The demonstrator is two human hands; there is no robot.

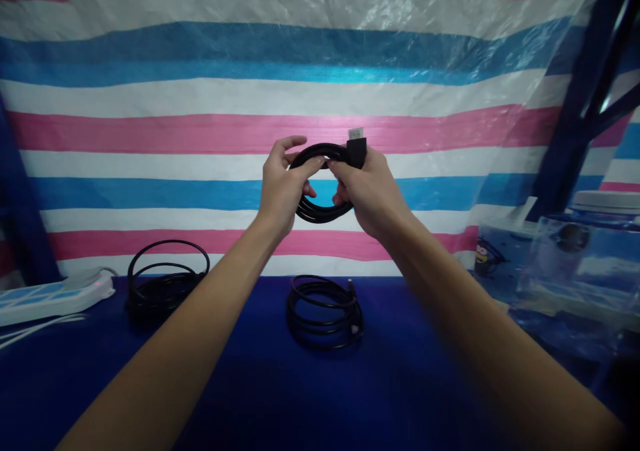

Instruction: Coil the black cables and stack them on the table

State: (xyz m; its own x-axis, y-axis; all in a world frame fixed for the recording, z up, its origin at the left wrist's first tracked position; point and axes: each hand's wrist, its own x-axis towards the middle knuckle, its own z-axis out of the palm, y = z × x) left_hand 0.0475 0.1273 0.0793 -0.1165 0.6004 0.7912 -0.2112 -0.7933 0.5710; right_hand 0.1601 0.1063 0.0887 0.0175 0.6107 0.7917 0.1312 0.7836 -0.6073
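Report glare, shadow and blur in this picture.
Head view: glare streaks the striped sheet, notably upper right; head view: the blue tabletop lies dim; head view: the right forearm looks soft-edged, while the held cable shows more crisply.

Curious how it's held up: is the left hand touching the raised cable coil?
Touching. The head view shows the left hand gripping the raised cable coil, thumb across its loops.

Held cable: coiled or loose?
Coiled. The black cable forms a round bundle of loops between the left hand and right hand, its connector pointing up.
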